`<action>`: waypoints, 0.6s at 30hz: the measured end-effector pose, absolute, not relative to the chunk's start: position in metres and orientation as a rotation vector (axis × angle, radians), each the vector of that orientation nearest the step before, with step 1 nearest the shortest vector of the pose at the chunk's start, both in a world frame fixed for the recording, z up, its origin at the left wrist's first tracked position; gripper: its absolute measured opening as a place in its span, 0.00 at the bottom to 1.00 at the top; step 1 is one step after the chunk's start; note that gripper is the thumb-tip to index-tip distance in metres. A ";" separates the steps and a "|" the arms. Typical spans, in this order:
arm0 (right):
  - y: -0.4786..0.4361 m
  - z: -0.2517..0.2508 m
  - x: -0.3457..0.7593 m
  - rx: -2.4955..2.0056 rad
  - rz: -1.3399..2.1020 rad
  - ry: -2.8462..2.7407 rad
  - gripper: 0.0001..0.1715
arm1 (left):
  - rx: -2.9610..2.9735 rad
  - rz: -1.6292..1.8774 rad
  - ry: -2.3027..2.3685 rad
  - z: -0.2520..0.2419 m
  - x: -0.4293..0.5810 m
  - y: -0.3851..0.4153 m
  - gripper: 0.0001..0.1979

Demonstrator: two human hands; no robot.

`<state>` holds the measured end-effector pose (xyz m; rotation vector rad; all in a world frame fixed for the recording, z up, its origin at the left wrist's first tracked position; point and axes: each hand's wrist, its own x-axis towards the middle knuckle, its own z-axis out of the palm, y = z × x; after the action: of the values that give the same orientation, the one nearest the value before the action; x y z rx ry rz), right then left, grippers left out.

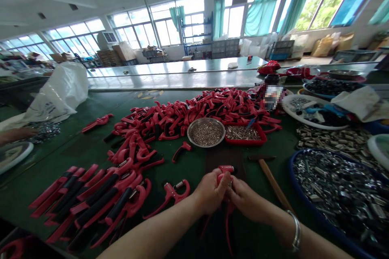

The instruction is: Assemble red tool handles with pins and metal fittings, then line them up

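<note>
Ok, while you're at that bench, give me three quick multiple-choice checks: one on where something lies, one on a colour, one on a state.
1. Where does the wooden-handled hammer lie?
A) In the steel bowl
B) On the green bench mat, right of the right hand
C) On the row of finished grips

2. What colour is the rim of the basin of metal parts at the right?
A) Red
B) White
C) Blue

3. What state is the red hand grip in?
A) Lying alone on the bench
B) Held by the right hand and the left hand
C) Sitting in the red tray

Answers:
1: B, its handle lies on the mat beside that hand.
2: C, the rim shows blue around the parts.
3: B, both hands close around it.
</note>
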<state>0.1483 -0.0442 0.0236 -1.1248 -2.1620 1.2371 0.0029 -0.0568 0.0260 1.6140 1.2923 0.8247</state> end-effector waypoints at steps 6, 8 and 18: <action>-0.035 0.026 0.144 -1.168 1.673 -1.483 0.20 | 2.011 0.482 1.609 0.048 0.002 -0.050 0.45; -0.035 0.030 0.140 -1.165 1.746 -1.221 0.20 | 2.095 0.485 1.712 0.052 0.010 -0.054 0.56; -0.023 0.031 0.174 -1.340 1.013 -2.084 0.26 | 1.815 0.505 1.610 0.045 -0.015 -0.060 0.52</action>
<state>0.1738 -0.0232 0.0313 -1.3398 -2.0844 1.0126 -0.0150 -0.0597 0.0447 1.8150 1.6102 0.5050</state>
